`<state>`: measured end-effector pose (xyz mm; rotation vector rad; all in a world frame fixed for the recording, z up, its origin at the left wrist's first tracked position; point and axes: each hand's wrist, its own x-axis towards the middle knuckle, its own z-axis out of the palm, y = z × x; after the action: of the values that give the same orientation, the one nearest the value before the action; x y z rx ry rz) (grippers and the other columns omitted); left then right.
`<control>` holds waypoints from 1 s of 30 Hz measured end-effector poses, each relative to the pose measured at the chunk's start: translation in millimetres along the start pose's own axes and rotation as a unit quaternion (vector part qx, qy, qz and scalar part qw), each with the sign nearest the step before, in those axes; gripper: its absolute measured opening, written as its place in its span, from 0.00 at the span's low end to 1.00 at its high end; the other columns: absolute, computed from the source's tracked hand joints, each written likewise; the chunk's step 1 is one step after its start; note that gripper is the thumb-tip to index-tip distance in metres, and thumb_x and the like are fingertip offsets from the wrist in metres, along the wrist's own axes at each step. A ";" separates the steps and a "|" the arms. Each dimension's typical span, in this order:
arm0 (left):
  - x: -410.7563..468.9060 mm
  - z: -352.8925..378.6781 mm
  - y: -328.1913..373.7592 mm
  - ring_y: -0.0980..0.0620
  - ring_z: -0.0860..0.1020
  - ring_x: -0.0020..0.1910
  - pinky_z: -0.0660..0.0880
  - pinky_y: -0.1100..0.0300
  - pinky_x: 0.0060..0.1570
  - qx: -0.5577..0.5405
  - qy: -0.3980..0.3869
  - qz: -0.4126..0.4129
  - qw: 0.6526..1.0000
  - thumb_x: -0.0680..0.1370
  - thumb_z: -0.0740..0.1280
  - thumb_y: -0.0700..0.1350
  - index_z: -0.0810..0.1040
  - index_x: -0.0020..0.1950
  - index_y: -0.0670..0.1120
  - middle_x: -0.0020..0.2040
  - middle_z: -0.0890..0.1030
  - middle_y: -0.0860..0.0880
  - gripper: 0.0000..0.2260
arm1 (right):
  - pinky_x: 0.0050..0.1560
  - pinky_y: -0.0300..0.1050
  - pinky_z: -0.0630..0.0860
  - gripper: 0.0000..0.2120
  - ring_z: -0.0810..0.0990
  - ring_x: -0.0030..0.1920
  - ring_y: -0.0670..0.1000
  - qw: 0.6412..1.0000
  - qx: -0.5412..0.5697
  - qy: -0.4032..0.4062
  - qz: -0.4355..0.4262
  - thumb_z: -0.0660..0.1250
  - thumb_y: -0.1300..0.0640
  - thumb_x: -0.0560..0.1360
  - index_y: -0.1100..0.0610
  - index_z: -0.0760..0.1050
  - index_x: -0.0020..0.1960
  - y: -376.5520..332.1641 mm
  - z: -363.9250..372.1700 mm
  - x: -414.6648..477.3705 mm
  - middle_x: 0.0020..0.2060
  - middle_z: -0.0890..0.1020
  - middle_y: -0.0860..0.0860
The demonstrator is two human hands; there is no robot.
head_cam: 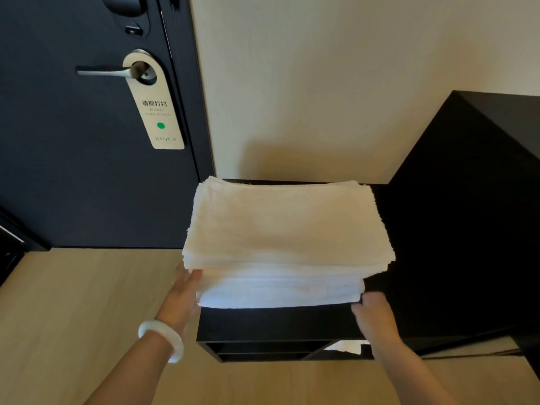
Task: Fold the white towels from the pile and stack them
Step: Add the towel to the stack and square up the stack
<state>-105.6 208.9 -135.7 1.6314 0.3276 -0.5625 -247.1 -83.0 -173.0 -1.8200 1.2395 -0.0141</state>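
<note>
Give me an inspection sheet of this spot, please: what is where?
Surface: low black shelf, holds the stack.
Job's things: stack of folded white towels, upper ones overhang the lower.
Clutter: white cloth inside the shelf's opening.
Hands: left hand flat against the stack's left side; right hand grips its near right corner.
Cables: nothing seen.
Surroundings: dark door with sign on its handle, beige wall, wood floor, black cabinet at right.
</note>
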 end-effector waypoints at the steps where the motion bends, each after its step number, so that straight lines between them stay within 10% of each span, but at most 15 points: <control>1: -8.7 1.2 2.6 0.45 0.70 0.66 0.68 0.45 0.67 0.068 0.056 0.007 0.996 0.83 0.60 0.49 0.67 0.71 0.49 0.63 0.73 0.51 0.17 | 0.42 0.39 0.76 0.08 0.79 0.47 0.47 0.992 -0.118 -0.030 -0.018 0.66 0.61 0.78 0.55 0.76 0.57 -4.1 -3.1 -5.6 0.51 0.78 0.50; 4: -45.4 10.0 12.2 0.42 0.76 0.50 0.73 0.49 0.51 0.327 0.084 0.031 0.941 0.82 0.62 0.43 0.74 0.56 0.40 0.52 0.78 0.43 0.08 | 0.38 0.35 0.74 0.07 0.83 0.44 0.46 0.967 -0.225 -0.094 -0.071 0.65 0.60 0.77 0.53 0.80 0.45 -34.1 -23.5 -14.0 0.42 0.83 0.48; 8: -81.5 32.3 27.9 0.54 0.78 0.42 0.79 0.56 0.41 0.408 0.012 0.294 0.864 0.79 0.66 0.40 0.77 0.43 0.51 0.44 0.79 0.54 0.07 | 0.38 0.43 0.81 0.04 0.81 0.42 0.49 0.996 -0.005 0.056 -0.074 0.67 0.64 0.77 0.57 0.78 0.49 -62.3 -62.6 -14.9 0.42 0.81 0.52; 11: -77.2 52.0 41.4 0.44 0.76 0.62 0.75 0.49 0.58 0.458 0.046 0.485 0.744 0.71 0.74 0.37 0.80 0.59 0.44 0.62 0.78 0.46 0.17 | 0.37 0.45 0.81 0.04 0.83 0.43 0.53 0.984 0.162 0.058 -0.049 0.66 0.60 0.79 0.56 0.73 0.54 -68.7 -75.4 -16.9 0.47 0.81 0.56; 14: -50.4 58.2 41.6 0.39 0.55 0.78 0.54 0.42 0.75 0.574 0.047 0.477 0.664 0.76 0.70 0.48 0.62 0.78 0.46 0.79 0.58 0.44 0.32 | 0.36 0.47 0.83 0.08 0.86 0.41 0.56 0.955 0.296 0.007 0.013 0.70 0.59 0.77 0.58 0.74 0.53 -77.2 -75.0 -21.3 0.46 0.83 0.58; 18: -25.6 55.1 21.6 0.39 0.37 0.77 0.45 0.39 0.76 0.651 0.052 0.379 0.656 0.81 0.59 0.56 0.39 0.79 0.51 0.79 0.38 0.48 0.36 | 0.37 0.48 0.83 0.09 0.85 0.45 0.56 0.925 0.375 0.001 0.061 0.72 0.64 0.74 0.61 0.77 0.53 -79.9 -72.7 -18.3 0.47 0.82 0.59; 30: -24.1 65.2 16.7 0.37 0.27 0.74 0.38 0.38 0.75 0.695 0.045 0.308 0.648 0.82 0.46 0.62 0.25 0.75 0.50 0.74 0.24 0.46 0.35 | 0.60 0.58 0.77 0.21 0.77 0.55 0.55 0.948 0.315 0.041 0.031 0.74 0.54 0.73 0.56 0.72 0.63 -119.8 -75.5 23.5 0.55 0.78 0.52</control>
<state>-128.1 145.0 -112.8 3.0503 -0.8557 -0.0968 -182.4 -140.1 -58.3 -1.2321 1.1750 -0.4102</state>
